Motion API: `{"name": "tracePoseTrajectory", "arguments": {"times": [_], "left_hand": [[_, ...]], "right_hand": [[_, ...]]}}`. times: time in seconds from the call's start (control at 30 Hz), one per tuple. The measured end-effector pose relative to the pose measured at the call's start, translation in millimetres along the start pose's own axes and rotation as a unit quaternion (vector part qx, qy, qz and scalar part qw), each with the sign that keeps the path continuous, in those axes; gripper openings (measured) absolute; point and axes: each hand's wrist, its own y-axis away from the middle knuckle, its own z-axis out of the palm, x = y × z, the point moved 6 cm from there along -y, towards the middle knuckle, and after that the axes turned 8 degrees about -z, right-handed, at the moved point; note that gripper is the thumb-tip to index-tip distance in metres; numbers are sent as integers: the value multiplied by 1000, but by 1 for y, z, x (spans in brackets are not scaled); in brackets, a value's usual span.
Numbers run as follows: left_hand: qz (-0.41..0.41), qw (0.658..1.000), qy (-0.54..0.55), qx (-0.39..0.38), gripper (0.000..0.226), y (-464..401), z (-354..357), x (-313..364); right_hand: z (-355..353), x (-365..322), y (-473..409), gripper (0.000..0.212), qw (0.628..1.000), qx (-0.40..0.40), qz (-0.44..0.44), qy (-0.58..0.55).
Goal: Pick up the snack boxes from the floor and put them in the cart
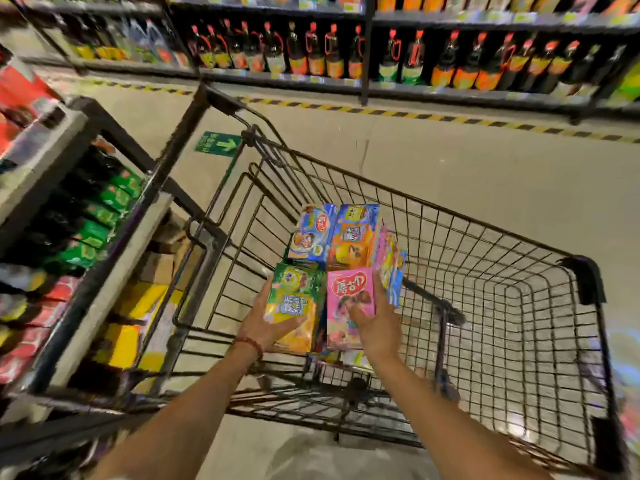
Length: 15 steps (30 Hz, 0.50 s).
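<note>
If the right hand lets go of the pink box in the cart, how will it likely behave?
The pink box looks like thin printed card, so it is probably light and stiff. It seems to stand on a narrow side, so it may tip, though the green box beside it could prop it. The right hand grips it easily.

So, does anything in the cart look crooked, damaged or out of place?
Nothing looks damaged or spilled. One thing is slightly odd: a pink and blue box stands on edge, tilted, beside the pink box that the right hand holds. The other boxes lie flat in the cart.
</note>
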Motion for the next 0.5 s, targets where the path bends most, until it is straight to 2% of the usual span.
{"name": "tracePoseTrajectory", "arguments": {"times": [0.27,0.37,0.5], "left_hand": [[-46,994,-88,44,88,-7,9,-4],[-57,984,-163,37,85,-13,11,-4],[-24,956,-290,25,76,-24,7,3]], "right_hand": [[17,20,-10,78,999,-24,17,37],[19,23,-11,78,997,-29,14,71],[17,22,-7,75,989,-3,35,141]]}}
